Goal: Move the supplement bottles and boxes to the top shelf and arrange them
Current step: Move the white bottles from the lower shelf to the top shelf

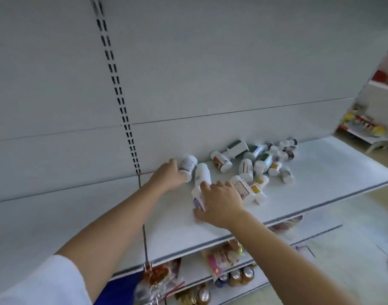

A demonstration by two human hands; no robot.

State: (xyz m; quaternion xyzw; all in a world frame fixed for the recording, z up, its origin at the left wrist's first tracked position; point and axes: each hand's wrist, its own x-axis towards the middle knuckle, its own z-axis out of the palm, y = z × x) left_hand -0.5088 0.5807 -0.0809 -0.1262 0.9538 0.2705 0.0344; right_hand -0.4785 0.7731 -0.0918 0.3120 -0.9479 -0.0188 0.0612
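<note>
Left hand curled round the end of a small white bottle lying near the back wall. Just right of it, a tall white bottle on its side, right hand gripping its near end, thumb underneath. Right of that hand: heap of bottles, tipped over, all on the top shelf. Snack bags on the shelf below the hands.

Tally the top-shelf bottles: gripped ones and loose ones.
Gripped: 2, a short bottle in the left hand and a tall bottle in the right hand
Loose in the pile: about 12, too blurred to be exact
Total: about 14
</note>
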